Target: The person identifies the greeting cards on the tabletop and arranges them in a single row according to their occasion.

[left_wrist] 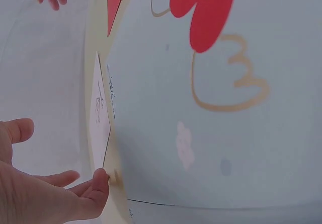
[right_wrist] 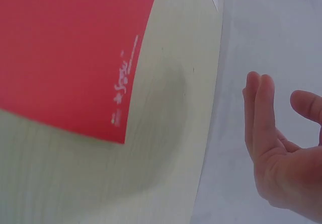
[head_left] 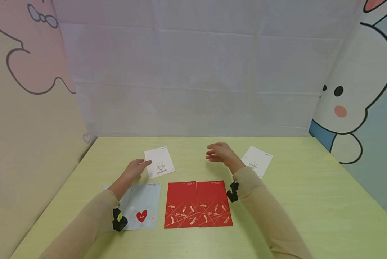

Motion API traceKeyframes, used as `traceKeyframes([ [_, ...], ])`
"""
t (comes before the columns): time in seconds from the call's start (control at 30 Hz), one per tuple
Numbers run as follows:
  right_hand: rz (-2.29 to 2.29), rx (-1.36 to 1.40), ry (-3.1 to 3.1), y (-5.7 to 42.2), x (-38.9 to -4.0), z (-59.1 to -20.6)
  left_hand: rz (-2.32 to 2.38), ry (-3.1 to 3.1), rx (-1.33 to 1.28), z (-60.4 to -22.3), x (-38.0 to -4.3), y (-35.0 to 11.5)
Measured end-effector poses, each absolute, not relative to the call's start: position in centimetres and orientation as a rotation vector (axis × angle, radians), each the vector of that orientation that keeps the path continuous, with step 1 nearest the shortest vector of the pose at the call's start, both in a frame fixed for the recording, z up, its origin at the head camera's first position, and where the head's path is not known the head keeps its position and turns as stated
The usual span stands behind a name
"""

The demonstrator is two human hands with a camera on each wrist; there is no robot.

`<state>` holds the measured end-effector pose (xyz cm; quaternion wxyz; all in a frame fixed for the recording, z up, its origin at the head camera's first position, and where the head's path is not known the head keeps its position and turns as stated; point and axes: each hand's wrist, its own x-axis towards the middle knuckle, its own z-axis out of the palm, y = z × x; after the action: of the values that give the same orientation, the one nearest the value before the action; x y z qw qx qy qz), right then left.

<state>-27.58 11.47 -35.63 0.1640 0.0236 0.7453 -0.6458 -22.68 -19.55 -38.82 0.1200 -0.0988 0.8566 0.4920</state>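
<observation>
My left hand [head_left: 132,171] is at the left edge of a white card [head_left: 162,154] with a gold diamond print, lying at a slant on the table. In the left wrist view its thumb [left_wrist: 20,130] stands apart from the fingers, and a fingertip [left_wrist: 100,179] is right at that card's near corner. My right hand [head_left: 223,154] hovers over the table with fingers loosely extended and nothing in it. Beyond its wrist lies a second white card [head_left: 260,158], partly hidden by the forearm. Two red cards [head_left: 181,196] with gold feathers lie side by side between the arms.
Light blue cards [head_left: 148,199], one with a red heart, lie in front on the left, partly under the left forearm in view. The pale yellow-green table [head_left: 310,201] reaches back to a white cloth [head_left: 193,79]. Cartoon-printed walls stand at both sides.
</observation>
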Motion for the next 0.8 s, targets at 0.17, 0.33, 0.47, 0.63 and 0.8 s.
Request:
traceKeyframes([
  [0.17,-1.846,0.082,2.078,9.7,-27.8,-35.9,1.470,2.467,-0.312,-38.6,-22.5,-19.5],
  [0.33,-1.818,0.080,2.043,7.7,-27.8,-36.4,1.501,2.437,-0.344,-38.8,-22.7,-19.6],
  [0.47,-1.782,0.057,2.037,6.0,-27.6,-36.9,1.536,2.414,-0.359,-38.6,-22.6,-19.5],
  [0.63,-1.775,0.048,2.012,4.2,-27.4,-37.4,1.550,2.397,-0.360,-38.0,-22.2,-19.1],
  [0.8,-1.757,0.086,1.996,3.0,-27.1,-37.8,1.546,2.403,-0.349,-38.0,-22.1,-19.1],
])
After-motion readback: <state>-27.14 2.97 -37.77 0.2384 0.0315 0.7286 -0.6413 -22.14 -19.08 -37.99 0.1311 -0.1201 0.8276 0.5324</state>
